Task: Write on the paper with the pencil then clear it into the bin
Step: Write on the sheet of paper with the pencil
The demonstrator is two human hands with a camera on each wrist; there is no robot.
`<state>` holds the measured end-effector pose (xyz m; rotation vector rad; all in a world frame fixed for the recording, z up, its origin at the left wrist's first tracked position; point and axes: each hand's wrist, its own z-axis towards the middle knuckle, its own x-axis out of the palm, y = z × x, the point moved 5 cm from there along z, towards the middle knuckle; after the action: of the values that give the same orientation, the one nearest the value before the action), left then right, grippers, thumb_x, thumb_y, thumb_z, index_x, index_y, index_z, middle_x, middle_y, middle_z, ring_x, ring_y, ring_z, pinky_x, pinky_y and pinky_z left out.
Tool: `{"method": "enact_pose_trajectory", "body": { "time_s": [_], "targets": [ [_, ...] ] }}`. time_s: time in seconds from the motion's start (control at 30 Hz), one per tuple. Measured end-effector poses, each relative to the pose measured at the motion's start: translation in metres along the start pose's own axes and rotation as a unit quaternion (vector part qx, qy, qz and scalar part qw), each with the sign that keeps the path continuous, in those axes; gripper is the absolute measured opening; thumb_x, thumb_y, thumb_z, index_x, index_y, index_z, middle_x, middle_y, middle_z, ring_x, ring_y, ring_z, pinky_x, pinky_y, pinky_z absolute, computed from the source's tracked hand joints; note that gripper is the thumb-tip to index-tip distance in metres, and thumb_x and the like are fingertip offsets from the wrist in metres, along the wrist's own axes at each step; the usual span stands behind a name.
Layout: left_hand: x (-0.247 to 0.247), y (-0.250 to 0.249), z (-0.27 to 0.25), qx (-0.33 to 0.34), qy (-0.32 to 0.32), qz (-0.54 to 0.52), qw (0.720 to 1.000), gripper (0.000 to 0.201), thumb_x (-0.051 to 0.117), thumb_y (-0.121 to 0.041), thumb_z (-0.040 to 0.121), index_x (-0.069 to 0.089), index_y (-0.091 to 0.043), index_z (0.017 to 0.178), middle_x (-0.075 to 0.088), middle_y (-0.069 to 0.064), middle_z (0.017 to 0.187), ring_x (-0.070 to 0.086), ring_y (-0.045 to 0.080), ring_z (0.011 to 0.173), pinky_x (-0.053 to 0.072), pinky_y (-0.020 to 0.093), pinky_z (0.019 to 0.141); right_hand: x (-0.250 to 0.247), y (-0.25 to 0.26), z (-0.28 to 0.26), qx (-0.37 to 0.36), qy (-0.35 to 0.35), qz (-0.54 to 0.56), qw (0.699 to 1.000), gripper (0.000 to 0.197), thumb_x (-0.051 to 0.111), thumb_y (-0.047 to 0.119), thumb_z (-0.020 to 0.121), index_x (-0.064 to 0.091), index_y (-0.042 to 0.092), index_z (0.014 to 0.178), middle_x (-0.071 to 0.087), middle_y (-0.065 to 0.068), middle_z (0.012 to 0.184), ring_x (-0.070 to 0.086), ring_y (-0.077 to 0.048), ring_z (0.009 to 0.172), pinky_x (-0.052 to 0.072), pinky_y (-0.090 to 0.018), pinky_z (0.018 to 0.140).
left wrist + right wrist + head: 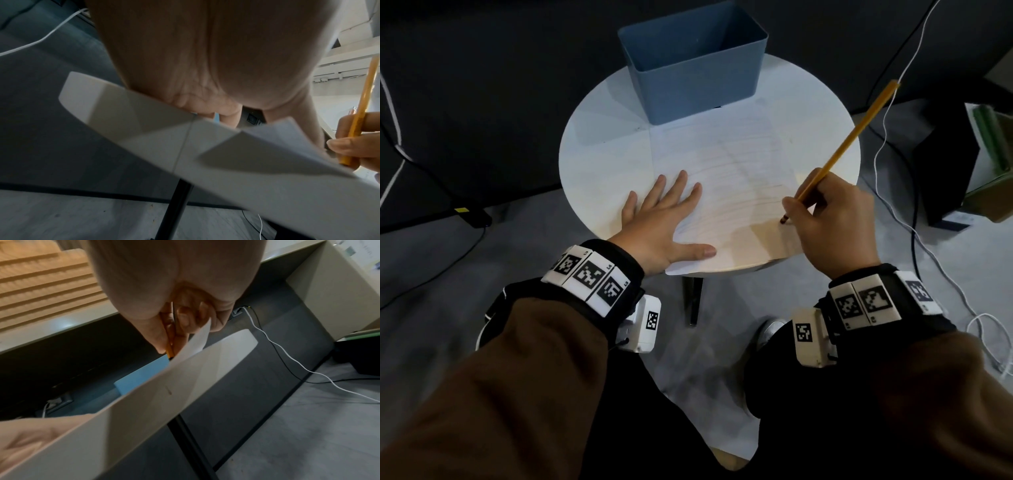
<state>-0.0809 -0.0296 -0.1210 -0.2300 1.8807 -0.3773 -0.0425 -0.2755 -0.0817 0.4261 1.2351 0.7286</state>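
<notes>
A white sheet of paper (726,178) with faint pencil lines lies on the round white table (599,144), its near corner past the table's front edge. My left hand (664,219) lies flat with spread fingers on the paper's left side. My right hand (828,216) grips a yellow pencil (856,133) in a writing hold, its dark tip on the paper's right edge. The blue bin (698,65) stands open at the back of the table, touching the paper's far edge. The pencil (357,123) and paper (273,146) show in the left wrist view, the pencil (169,344) too in the right wrist view.
White and black cables (893,113) run over the grey floor on the right. A dark box (948,164) and a stack of green items (993,144) stand at the right. More cables (393,137) cross the dark area at the left. A black table leg (693,298) shows below.
</notes>
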Motion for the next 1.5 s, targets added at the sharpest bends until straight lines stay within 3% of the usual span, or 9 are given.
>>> {"method": "enact_pose_trajectory", "body": {
  "time_s": [0.27, 0.4, 0.5, 0.7, 0.93, 1.13, 1.3, 1.43, 1.5],
  "targets": [
    [-0.001, 0.000, 0.000, -0.001, -0.002, -0.003, 1.000, 0.103, 0.053, -0.078, 0.079, -0.005, -0.044, 0.156, -0.023, -0.020, 0.161, -0.026, 0.006, 0.148, -0.016, 0.045, 0.120, 0.011, 0.010, -0.004, -0.022, 0.023, 0.033, 0.999, 0.018, 0.073, 0.021, 0.090, 0.060, 0.019, 0.079, 0.060, 0.018, 0.067, 0.058, -0.001, 0.059, 0.038, -0.008, 0.057],
    [0.000, 0.000, -0.001, -0.002, 0.001, -0.006, 1.000, 0.102, 0.054, -0.077, 0.079, -0.006, -0.045, 0.156, -0.023, -0.021, 0.161, -0.026, 0.005, 0.147, -0.017, 0.044, 0.120, 0.005, 0.002, -0.003, -0.016, 0.011, 0.004, 1.000, 0.016, 0.072, 0.019, 0.090, 0.060, 0.016, 0.080, 0.060, 0.015, 0.068, 0.056, -0.003, 0.059, 0.045, -0.019, 0.061],
    [0.000, 0.000, 0.000, -0.002, -0.001, -0.001, 1.000, 0.103, 0.052, -0.078, 0.079, -0.006, -0.044, 0.156, -0.024, -0.021, 0.161, -0.026, 0.006, 0.147, -0.016, 0.045, 0.120, -0.005, -0.003, -0.002, -0.005, -0.012, 0.018, 1.000, 0.016, 0.073, 0.018, 0.090, 0.061, 0.014, 0.080, 0.059, 0.016, 0.067, 0.058, 0.000, 0.061, 0.041, -0.008, 0.057],
    [0.000, 0.001, 0.001, -0.001, -0.004, -0.005, 1.000, 0.103, 0.052, -0.080, 0.078, -0.005, -0.045, 0.156, -0.024, -0.022, 0.161, -0.026, 0.006, 0.147, -0.016, 0.045, 0.120, 0.011, 0.015, -0.007, -0.037, 0.035, 0.031, 0.998, 0.017, 0.073, 0.017, 0.091, 0.060, 0.016, 0.080, 0.058, 0.019, 0.064, 0.058, 0.000, 0.059, 0.039, -0.006, 0.056],
    [0.000, 0.001, 0.001, -0.003, -0.002, -0.001, 1.000, 0.103, 0.052, -0.079, 0.079, -0.007, -0.044, 0.156, -0.024, -0.021, 0.161, -0.027, 0.006, 0.147, -0.016, 0.046, 0.120, -0.003, 0.000, -0.002, -0.009, -0.001, -0.007, 1.000, 0.015, 0.072, 0.017, 0.091, 0.061, 0.012, 0.081, 0.057, 0.017, 0.066, 0.057, 0.011, 0.065, 0.038, -0.003, 0.058],
    [0.001, 0.001, 0.001, 0.001, -0.006, -0.006, 1.000, 0.103, 0.054, -0.078, 0.079, -0.005, -0.044, 0.156, -0.024, -0.021, 0.161, -0.026, 0.006, 0.147, -0.016, 0.046, 0.120, 0.010, 0.012, -0.007, -0.047, 0.029, 0.026, 0.998, 0.018, 0.073, 0.018, 0.090, 0.059, 0.017, 0.078, 0.057, 0.018, 0.063, 0.059, -0.002, 0.061, 0.039, -0.007, 0.057],
    [0.002, 0.000, 0.001, -0.003, -0.002, -0.004, 1.000, 0.103, 0.054, -0.077, 0.079, -0.006, -0.045, 0.156, -0.024, -0.022, 0.161, -0.026, 0.006, 0.147, -0.015, 0.047, 0.120, -0.003, -0.002, -0.002, -0.017, -0.021, -0.004, 1.000, 0.017, 0.072, 0.014, 0.089, 0.060, 0.015, 0.077, 0.055, 0.018, 0.064, 0.058, 0.004, 0.061, 0.039, -0.006, 0.057],
    [0.001, 0.001, 0.001, -0.002, -0.003, -0.002, 1.000, 0.103, 0.053, -0.078, 0.079, -0.006, -0.044, 0.156, -0.024, -0.021, 0.161, -0.027, 0.006, 0.147, -0.015, 0.047, 0.120, -0.002, 0.005, -0.004, -0.030, -0.010, 0.001, 1.000, 0.017, 0.073, 0.020, 0.089, 0.061, 0.017, 0.077, 0.058, 0.016, 0.065, 0.057, -0.006, 0.057, 0.044, -0.017, 0.056],
    [0.001, 0.001, 0.001, -0.001, -0.003, -0.002, 1.000, 0.103, 0.053, -0.078, 0.079, -0.006, -0.044, 0.156, -0.024, -0.021, 0.161, -0.027, 0.006, 0.147, -0.016, 0.046, 0.120, 0.004, 0.010, -0.007, -0.038, 0.009, 0.018, 0.999, 0.017, 0.073, 0.020, 0.089, 0.062, 0.017, 0.076, 0.058, 0.018, 0.064, 0.058, -0.007, 0.058, 0.040, -0.011, 0.054]
  ]
}}
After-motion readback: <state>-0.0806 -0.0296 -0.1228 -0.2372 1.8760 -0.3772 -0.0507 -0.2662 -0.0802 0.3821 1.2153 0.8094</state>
